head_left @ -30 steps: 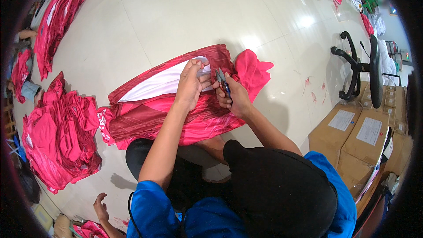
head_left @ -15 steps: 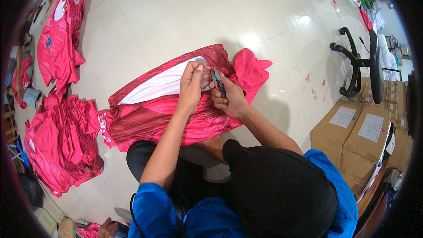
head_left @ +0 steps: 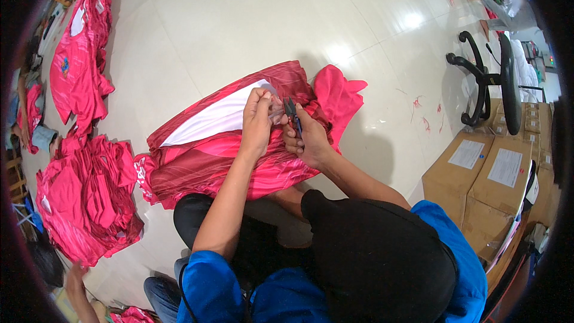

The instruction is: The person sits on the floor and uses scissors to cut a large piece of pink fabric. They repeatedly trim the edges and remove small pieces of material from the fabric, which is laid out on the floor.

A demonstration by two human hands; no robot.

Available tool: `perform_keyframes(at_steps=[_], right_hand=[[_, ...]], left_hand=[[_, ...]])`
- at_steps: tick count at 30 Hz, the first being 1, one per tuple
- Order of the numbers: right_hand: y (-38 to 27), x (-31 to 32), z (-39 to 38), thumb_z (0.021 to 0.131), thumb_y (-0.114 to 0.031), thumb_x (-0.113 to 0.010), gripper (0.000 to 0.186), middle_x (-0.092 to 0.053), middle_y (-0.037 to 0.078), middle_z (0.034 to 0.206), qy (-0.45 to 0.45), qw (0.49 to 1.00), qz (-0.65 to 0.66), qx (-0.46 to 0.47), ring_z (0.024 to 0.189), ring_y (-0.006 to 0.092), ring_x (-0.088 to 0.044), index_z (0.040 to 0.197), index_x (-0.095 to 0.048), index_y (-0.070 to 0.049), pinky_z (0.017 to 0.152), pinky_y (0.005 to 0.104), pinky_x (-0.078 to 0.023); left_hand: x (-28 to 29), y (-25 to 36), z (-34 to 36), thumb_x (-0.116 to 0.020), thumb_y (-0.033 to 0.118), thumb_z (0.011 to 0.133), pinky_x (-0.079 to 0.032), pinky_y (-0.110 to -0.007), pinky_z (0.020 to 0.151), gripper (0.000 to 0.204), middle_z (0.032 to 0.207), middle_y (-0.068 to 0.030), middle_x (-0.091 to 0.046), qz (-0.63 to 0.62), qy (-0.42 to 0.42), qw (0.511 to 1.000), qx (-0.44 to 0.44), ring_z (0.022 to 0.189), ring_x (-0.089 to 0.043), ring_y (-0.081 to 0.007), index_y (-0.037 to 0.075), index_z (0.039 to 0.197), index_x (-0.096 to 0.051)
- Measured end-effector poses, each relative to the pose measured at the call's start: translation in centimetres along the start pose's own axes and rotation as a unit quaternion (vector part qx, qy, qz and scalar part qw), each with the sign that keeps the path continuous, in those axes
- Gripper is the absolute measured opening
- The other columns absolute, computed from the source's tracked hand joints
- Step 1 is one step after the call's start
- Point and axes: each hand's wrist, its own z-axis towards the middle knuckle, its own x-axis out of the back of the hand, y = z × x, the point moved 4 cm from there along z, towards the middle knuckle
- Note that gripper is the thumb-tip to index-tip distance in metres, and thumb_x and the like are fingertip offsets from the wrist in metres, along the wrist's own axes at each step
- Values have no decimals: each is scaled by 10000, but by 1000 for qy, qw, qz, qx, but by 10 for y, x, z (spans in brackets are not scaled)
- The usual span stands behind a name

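A pink and dark red garment (head_left: 239,164) with a white panel lies spread across my lap and the tiled floor. My left hand (head_left: 258,121) is closed above the white panel, with thumb and fingers pinching a bit of the garment's edge or thread too small to make out clearly. Close beside it on the right, my right hand (head_left: 308,137) wraps round small thread snips (head_left: 292,109). The blades of the snips point up and to the left, almost at my left fingertips. Whether the blades touch anything I cannot tell.
Pink garment piles (head_left: 89,197) lie on the left, where a co-worker's hand (head_left: 78,272) reaches in from below. Thread scraps (head_left: 426,124) lie on the floor to the right. Beyond them stand a toppled-looking black swivel chair (head_left: 478,78) and cardboard boxes (head_left: 457,161). Another person (head_left: 511,18) appears far right.
My hands stay nearly in place; the snips have shifted slightly left toward my left fingers. A co-worker's hand now reaches the lower left pile, and a person has appeared at the far right.
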Motion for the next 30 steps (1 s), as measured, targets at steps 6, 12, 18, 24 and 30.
perform_keyframes(at_steps=[6,12,18,24,30], right_hand=[[-3,-3,-3,1192,-568,-417,489,-460,-59,717,13,1000,-8,3,504,59,-323,1030,-612,-150,437,252,-259],[-4,-3,-3,1189,-568,-428,473,-441,-66,711,25,999,-25,9,503,58,-312,1042,-598,-152,435,243,-244],[-6,0,-2,1189,-567,-434,462,-431,-73,715,18,999,-41,13,512,55,-306,1045,-592,-157,442,238,-242],[-4,0,-1,1186,-575,-438,463,-415,-79,718,29,998,-55,6,518,57,-290,1034,-580,-161,450,238,-242],[-4,2,-1,1187,-569,-436,460,-402,-80,718,37,997,-69,8,513,61,-281,1023,-569,-160,451,251,-232]], left_hand=[[-8,4,-3,-503,246,1194,-573,-333,767,137,1029,-7,-613,-22,4,1000,3,905,-607,-118,140,1116,-542],[-10,5,-2,-491,241,1200,-585,-332,721,170,1009,-32,-614,-41,12,999,-2,867,-621,-140,104,1111,-541],[-10,4,-1,-492,239,1200,-591,-336,736,167,1020,-29,-602,-39,5,999,4,885,-614,-138,104,1113,-540],[-8,3,-1,-499,246,1193,-571,-374,759,136,1030,-13,-593,-33,-1,999,1,916,-596,-141,134,1125,-539],[-7,1,-1,-496,236,1196,-589,-335,789,148,1029,-16,-586,-38,12,999,7,914,-607,-125,120,1121,-549]])
